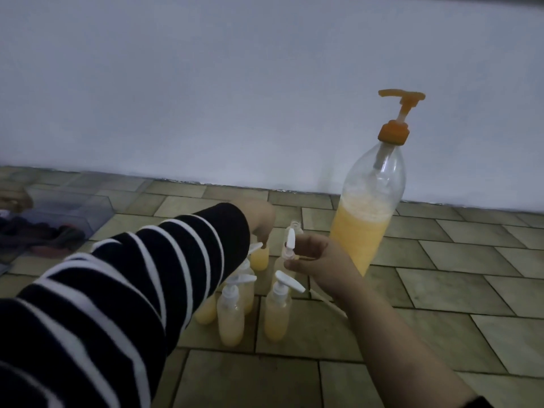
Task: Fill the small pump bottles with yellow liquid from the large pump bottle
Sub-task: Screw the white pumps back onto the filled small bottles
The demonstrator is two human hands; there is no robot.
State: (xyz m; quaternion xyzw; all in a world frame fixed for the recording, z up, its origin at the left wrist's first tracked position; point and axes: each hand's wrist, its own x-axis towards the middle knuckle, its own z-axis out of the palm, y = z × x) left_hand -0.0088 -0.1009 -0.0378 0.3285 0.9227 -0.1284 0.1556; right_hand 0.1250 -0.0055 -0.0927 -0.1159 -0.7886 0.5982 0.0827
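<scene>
the big bottle (366,219) stands upright on the tiled floor (441,304) close to the white wall (206,98), at the right of the scene. it is clear plastic, with yellow liquid and a foamy top filling roughly its lower half, and an orange pump (398,113) sits on its neck with the spout pointing left.

just left of it, a cluster of small bottles (253,295) stands on the floor, most holding pale yellow liquid and fitted with white pumps. the nearest two are a small bottle (231,319) at the front left and another small bottle (277,313) at the front right, both upright.

the left hand (260,219), coming out of a black and white striped sleeve (132,290), reaches over the cluster with its fingers curled down onto the top of a short bottle (260,259) at the back; the exact grip is hidden by the hand itself.

the right hand (321,260) pinches a loose white pump top (290,241) between thumb and fingers, holding it upright above the cluster, near the open neck of a clear bottle (294,228) behind it. a thin pale tube (329,303) shows below the right wrist.

a clear plastic box (73,213) with dark items lies on the floor at the far left.
</scene>
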